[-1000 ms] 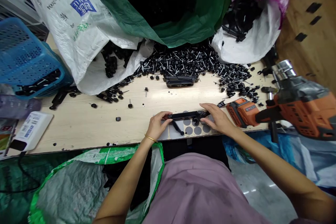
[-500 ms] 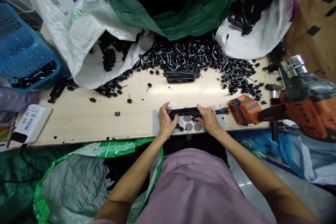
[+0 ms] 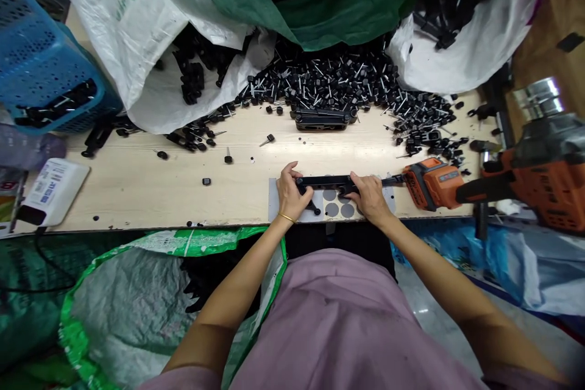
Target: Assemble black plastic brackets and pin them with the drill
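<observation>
A long black plastic part (image 3: 326, 181), bar-shaped with hinged pieces below it, lies level between my hands over the front of the bench. My left hand (image 3: 292, 197) is closed around its left end, thumb underneath and forefinger over the top. At the other end, my right hand (image 3: 369, 198) pinches it with the thumb along its edge. A short black arm with a round tip (image 3: 314, 207) sticks out below, near my left thumb. Under the part lies a grey sheet with round dots (image 3: 331, 210). My fingers hide both ends of the part.
A similar folded black part (image 3: 322, 120) lies before a heap of black-headed screws (image 3: 329, 82). On the right is an orange cordless drill (image 3: 539, 177). White sacks (image 3: 159, 91), a green bag (image 3: 311, 30) and a blue basket (image 3: 55, 73) border the bench (image 3: 137, 189).
The view has shifted slightly, so the bench items sit higher in the picture. Both hands keep their hold on the black part, with hardly any change of grip.
</observation>
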{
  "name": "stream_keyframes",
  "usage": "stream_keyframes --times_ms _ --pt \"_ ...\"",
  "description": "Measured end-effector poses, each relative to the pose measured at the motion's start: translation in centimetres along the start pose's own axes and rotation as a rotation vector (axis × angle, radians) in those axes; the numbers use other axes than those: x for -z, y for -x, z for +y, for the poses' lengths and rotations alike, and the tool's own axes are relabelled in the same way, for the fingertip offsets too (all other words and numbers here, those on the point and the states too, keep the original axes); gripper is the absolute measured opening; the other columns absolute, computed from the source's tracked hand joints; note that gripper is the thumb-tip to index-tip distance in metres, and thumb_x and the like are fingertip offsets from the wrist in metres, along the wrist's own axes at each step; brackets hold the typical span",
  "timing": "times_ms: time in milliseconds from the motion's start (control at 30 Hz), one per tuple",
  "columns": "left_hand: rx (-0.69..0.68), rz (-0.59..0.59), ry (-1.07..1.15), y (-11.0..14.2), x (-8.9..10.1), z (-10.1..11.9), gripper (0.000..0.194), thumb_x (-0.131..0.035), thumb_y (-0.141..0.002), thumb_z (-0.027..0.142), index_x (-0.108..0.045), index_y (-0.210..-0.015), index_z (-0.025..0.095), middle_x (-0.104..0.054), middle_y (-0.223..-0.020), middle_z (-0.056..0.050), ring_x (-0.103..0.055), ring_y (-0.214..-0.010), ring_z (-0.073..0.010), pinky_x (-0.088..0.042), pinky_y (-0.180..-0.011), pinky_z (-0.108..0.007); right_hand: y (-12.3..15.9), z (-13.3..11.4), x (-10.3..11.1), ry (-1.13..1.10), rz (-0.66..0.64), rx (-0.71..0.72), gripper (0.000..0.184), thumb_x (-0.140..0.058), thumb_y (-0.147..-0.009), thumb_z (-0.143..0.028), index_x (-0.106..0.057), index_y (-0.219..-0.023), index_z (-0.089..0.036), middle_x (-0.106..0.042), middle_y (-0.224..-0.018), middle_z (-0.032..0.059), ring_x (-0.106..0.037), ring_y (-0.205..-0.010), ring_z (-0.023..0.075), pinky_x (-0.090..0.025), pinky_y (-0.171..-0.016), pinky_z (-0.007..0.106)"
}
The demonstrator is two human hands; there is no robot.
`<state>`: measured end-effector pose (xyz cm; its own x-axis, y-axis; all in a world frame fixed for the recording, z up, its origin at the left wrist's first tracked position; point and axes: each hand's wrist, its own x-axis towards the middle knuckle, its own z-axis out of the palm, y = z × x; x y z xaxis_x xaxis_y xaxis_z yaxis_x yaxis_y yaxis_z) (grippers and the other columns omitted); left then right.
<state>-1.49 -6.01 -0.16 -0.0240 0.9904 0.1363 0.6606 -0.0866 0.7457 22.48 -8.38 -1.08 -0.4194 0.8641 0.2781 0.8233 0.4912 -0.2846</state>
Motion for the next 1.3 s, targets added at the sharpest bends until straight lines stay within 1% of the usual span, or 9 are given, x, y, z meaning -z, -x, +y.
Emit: stream_keyframes --times_ms 333,500,700,767,867,1000,1067,1200,1300 --pt "-0.06 -0.167 -0.013 -1.8 1.6 -0.1 0.072 -0.063 -0.064 0.022 -0.034 -0.13 0.015 -0.052 -0.086 -0.001 -0.053 -0.084 -0.0186 -0.038 -0.088 -0.039 -0.8 2.0 0.5 -0.018 -0.092 0.149 0.059 -0.048 -0.09 -0.026 -0.024 -0.142 -0.011 -0.059 -0.096 0.0126 -0.05 -0.088 0.024 -0.037 -0.084 0.04" --pt "-0.114 -0.755 0.113 -3.9 5.9 1.8 0.048 -0.061 -0.077 0.044 -0.054 -0.117 0.019 -0.059 -0.098 -0.006 -0.057 -0.089 -0.0188 -0.044 -0.084 -0.032 -2.4 2.1 1.8 -0.156 -0.116 0.273 0.053 -0.049 -0.091 -0.028 -0.031 -0.139 -0.014 -0.061 -0.094 0.0087 -0.051 -0.088 0.0198 -0.037 -0.086 0.037" --pt "-0.003 -0.973 0.315 -3.8 6.2 6.0 0.041 -0.052 -0.083 0.053 -0.059 -0.104 0.018 -0.061 -0.077 -0.002 -0.057 -0.066 -0.0143 -0.046 -0.059 -0.024 -5.2 -1.7 6.2 -0.281 -0.131 0.499 0.048 -0.044 -0.093 -0.024 -0.033 -0.14 -0.018 -0.061 -0.105 0.0084 -0.054 -0.101 0.0175 -0.037 -0.093 0.036" --pt "0.153 -0.95 0.512 -2.5 5.9 6.7 0.05 -0.047 -0.084 0.059 -0.053 -0.11 0.016 -0.056 -0.068 0.0 -0.051 -0.052 -0.0106 -0.041 -0.047 -0.021 -5.3 -2.7 7.6 -0.363 0.034 0.333 0.048 -0.052 -0.09 -0.028 -0.04 -0.136 -0.022 -0.059 -0.113 0.0085 -0.051 -0.11 0.019 -0.035 -0.098 0.038" --pt "0.361 -0.876 0.807 0.0 5.5 7.3 0.065 -0.041 -0.081 0.069 -0.044 -0.118 0.016 -0.051 -0.068 0.001 -0.047 -0.048 -0.0079 -0.038 -0.041 -0.018 -5.3 -4.1 8.6 -0.684 0.267 -0.215 0.046 -0.06 -0.083 -0.036 -0.049 -0.125 -0.022 -0.057 -0.111 0.009 -0.052 -0.109 0.0214 -0.039 -0.095 0.039" --pt "0.482 -0.785 1.049 2.8 3.8 8.8 0.072 -0.035 -0.078 0.075 -0.041 -0.121 0.018 -0.052 -0.068 0.001 -0.046 -0.05 -0.0081 -0.037 -0.043 -0.018 -6.1 -7.6 7.9 -1.334 0.166 -0.723 0.032 -0.057 -0.082 -0.047 -0.056 -0.098 -0.02 -0.058 -0.086 0.0024 -0.057 -0.077 0.0148 -0.048 -0.068 0.028" --pt "0.521 -0.696 1.045 3.5 3.0 9.6 0.071 -0.028 -0.082 0.073 -0.04 -0.125 0.017 -0.051 -0.063 0.002 -0.045 -0.046 -0.0084 -0.036 -0.042 -0.019 -6.7 -9.5 7.2 -1.51 0.244 -0.935 0.031 -0.057 -0.08 -0.051 -0.051 -0.086 -0.021 -0.051 -0.071 -0.0029 -0.052 -0.059 0.0104 -0.043 -0.053 0.022" --pt "0.487 -0.608 0.814 3.5 2.8 10.3 0.066 -0.023 -0.087 0.068 -0.046 -0.121 0.016 -0.053 -0.056 0.002 -0.046 -0.04 -0.0096 -0.038 -0.041 -0.021 -7.2 -10.7 6.8 -1.499 0.409 -1.066 0.034 -0.056 -0.079 -0.054 -0.047 -0.08 -0.022 -0.043 -0.065 -0.006 -0.042 -0.049 0.0072 -0.034 -0.043 0.02" --pt "0.418 -0.628 0.71 3.3 3.7 10.2 0.068 -0.02 -0.086 0.069 -0.047 -0.12 0.017 -0.053 -0.05 0.003 -0.049 -0.038 -0.0103 -0.038 -0.04 -0.02 -7.2 -9.1 7.2 -1.365 0.26 -0.937 0.037 -0.057 -0.079 -0.054 -0.046 -0.07 -0.02 -0.041 -0.059 -0.006 -0.038 -0.049 0.0067 -0.031 -0.044 0.02"
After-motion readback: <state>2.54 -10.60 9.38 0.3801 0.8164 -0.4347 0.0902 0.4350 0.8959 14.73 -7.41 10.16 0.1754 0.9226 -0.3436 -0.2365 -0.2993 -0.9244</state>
